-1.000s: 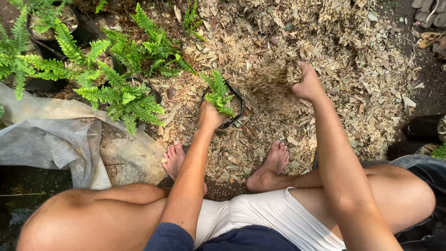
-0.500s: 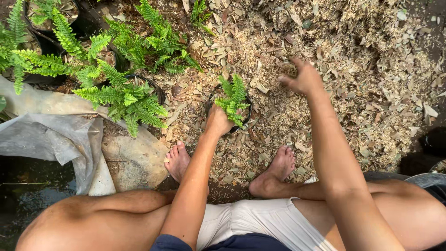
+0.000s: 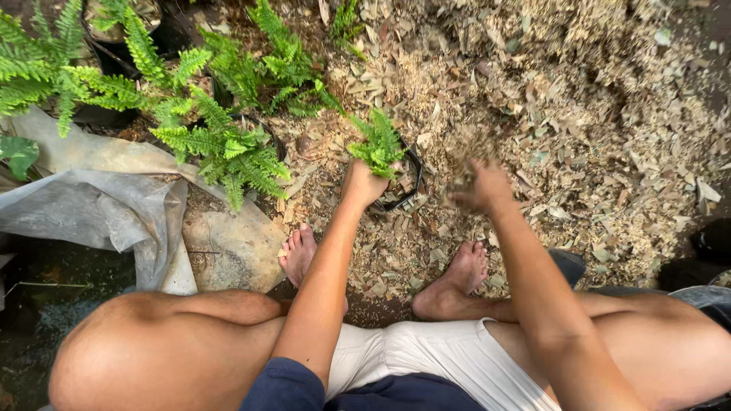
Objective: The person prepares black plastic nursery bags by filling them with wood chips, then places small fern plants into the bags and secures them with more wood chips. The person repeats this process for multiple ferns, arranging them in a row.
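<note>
- The left hand (image 3: 364,185) is closed on the base of a small fern (image 3: 378,143), holding it upright in a black planting bag (image 3: 403,190) that rests on the ground just ahead of the person's bare feet.
- The right hand (image 3: 481,187) hovers just to the right of the bag, fingers curled around a clump of dry chips — motion blur hides how tightly they close.
- A broad heap of wood shavings and dry leaves (image 3: 579,114) covers the ground under and beyond both hands.
- To the left stand larger ferns (image 3: 221,144) in dark pots, well apart from the bag — their fronds hang over a crumpled grey plastic sheet (image 3: 91,205).
- The person sits low with knees spread, the left foot (image 3: 298,255) and right foot (image 3: 457,275) planted on the shavings, near the bag.
</note>
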Demonstrator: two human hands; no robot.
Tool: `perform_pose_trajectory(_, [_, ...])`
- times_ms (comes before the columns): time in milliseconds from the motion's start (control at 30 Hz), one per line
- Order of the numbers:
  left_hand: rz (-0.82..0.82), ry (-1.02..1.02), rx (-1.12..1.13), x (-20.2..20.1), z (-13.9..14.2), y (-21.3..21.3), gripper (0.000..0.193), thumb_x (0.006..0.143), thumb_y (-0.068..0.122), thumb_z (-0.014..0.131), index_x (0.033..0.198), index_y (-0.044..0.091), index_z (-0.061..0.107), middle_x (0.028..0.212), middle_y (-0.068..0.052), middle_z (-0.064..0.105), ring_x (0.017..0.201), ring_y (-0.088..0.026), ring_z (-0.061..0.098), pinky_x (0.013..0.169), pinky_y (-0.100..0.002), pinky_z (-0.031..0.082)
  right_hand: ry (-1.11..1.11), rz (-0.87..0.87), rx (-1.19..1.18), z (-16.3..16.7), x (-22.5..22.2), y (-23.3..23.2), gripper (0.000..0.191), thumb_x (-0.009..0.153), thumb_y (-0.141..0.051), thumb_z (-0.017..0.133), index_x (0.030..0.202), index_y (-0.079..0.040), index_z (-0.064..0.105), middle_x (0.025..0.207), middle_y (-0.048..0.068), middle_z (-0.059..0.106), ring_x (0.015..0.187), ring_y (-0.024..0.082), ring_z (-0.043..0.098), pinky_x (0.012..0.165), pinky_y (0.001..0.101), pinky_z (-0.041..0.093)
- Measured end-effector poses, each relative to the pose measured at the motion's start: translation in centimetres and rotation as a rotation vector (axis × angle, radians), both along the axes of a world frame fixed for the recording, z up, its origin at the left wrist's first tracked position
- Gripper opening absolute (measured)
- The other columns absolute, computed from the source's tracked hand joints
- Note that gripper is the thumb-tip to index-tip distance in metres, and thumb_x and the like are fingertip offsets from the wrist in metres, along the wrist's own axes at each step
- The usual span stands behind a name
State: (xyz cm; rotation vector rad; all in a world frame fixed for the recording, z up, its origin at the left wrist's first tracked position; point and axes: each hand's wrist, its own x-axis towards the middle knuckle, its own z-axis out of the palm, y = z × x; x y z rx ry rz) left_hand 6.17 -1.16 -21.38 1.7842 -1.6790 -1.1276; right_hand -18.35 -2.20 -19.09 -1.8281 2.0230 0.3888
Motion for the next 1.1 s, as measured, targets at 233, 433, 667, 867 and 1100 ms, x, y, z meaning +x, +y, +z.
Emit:
perform_pose_trajectory(233, [0.046, -0.063, 0.166, 0.9, 2.9, -0.4, 0.034, 0.091, 0.039, 0.077, 0.103, 0.008, 0.076, 0.083, -0.011, 0.075, 0.065, -0.021, 0.068, 0.061, -0.04, 0.056, -0.419, -0.485, 0.158, 1.4, -0.4, 0.4, 0.069, 0.082, -0.024, 0.078, 0.148, -0.023, 0.058, 0.138, 0.015, 0.074, 0.118, 0.029, 0.075, 0.106, 0.0481, 0.061])
perform_pose_trajectory(433, [-0.063, -0.21, 0.297, 1.0, 4.1, -3.2, 0.062, 0.079, 0.049, 0.086, 0.113, -0.001, 0.071, 0.102, -0.016, 0.074, 0.086, -0.026, 0.073, 0.076, -0.041, 0.06, -0.802, -0.6, 0.047, 4.9, 1.4, 1.4, 0.076, 0.082, -0.016, 0.081, 0.15, -0.014, 0.048, 0.129, 0.013, 0.069, 0.12, 0.025, 0.064, 0.106, 0.052, 0.04])
perform_pose_trajectory(667, [-0.024, -0.185, 0.323, 0.4, 5.9, -4.6, 0.062, 0.079, 0.041, 0.088, 0.115, -0.006, 0.069, 0.114, -0.021, 0.073, 0.099, -0.031, 0.073, 0.092, -0.042, 0.059, -1.142, -0.713, -0.011, 5.0, 8.8, 4.2, 0.06, 0.085, -0.02, 0.082, 0.136, -0.003, 0.055, 0.117, 0.014, 0.073, 0.109, 0.028, 0.072, 0.094, 0.042, 0.059])
perform_pose_trajectory(867, [0.014, -0.167, 0.319, 0.3, 5.9, -5.2, 0.05, 0.079, 0.035, 0.087, 0.108, -0.003, 0.073, 0.108, -0.019, 0.073, 0.089, -0.027, 0.071, 0.086, -0.041, 0.058, -1.052, -0.445, -0.145, 3.2, 9.5, 5.5, 0.074, 0.086, -0.021, 0.081, 0.148, -0.002, 0.045, 0.124, 0.02, 0.068, 0.105, 0.031, 0.068, 0.087, 0.0448, 0.058])
perform_pose_trajectory(1100, [-0.082, -0.167, 0.374, 0.6, 5.6, -4.1, 0.042, 0.088, 0.038, 0.082, 0.1, -0.001, 0.071, 0.085, -0.007, 0.067, 0.065, -0.016, 0.058, 0.063, -0.033, 0.055, -0.447, 0.081, -0.18, 1.8, 10.2, 6.8, 0.039, 0.094, -0.005, 0.067, 0.133, -0.011, 0.068, 0.123, 0.017, 0.075, 0.1, 0.028, 0.077, 0.087, 0.0391, 0.065])
